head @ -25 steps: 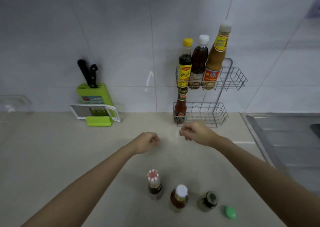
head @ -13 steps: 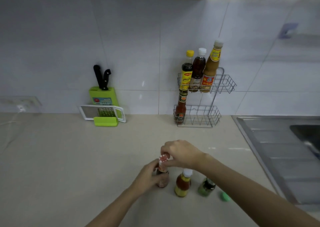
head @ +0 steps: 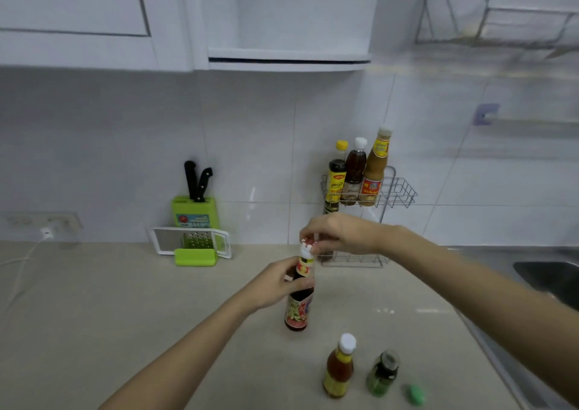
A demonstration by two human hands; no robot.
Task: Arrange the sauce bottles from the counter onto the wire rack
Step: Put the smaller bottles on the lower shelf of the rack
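Between me and the rack (head: 393, 190), both my hands are on one dark bottle (head: 299, 308). My left hand (head: 277, 286) is curled tight around its neck and shoulder, fingers wrapped over the upper label. My right hand (head: 340, 234) is above it, fingertips pinched on the red-and-white cap (head: 306, 246). I see the bottle upright in front of the rack; I cannot tell whether its base touches the counter (head: 125, 309) or hangs just over it.

On the rack's upper shelf stand three bottles touching in a row: a yellow-capped one (head: 336, 174) at its left end, a white-capped brown one (head: 355, 171) in the middle, and a tall orange one (head: 376, 168) to the right, with bare wire beyond it. My right hand hides most of the lower shelf; below the yellow-capped bottle I can see a dark bottle neck (head: 329, 206).

Nearer to me than the rack, two bottles stand on the counter: an orange sauce bottle (head: 340, 367) with a white cap, and just right of it a small green jar (head: 383, 373). A loose green cap (head: 415, 394) lies right of the jar.

Left of the rack, against the wall, sits a green knife block (head: 194, 209) with a grater (head: 192, 242) leaning in front of it. Right of the rack is the sink (head: 551, 276).
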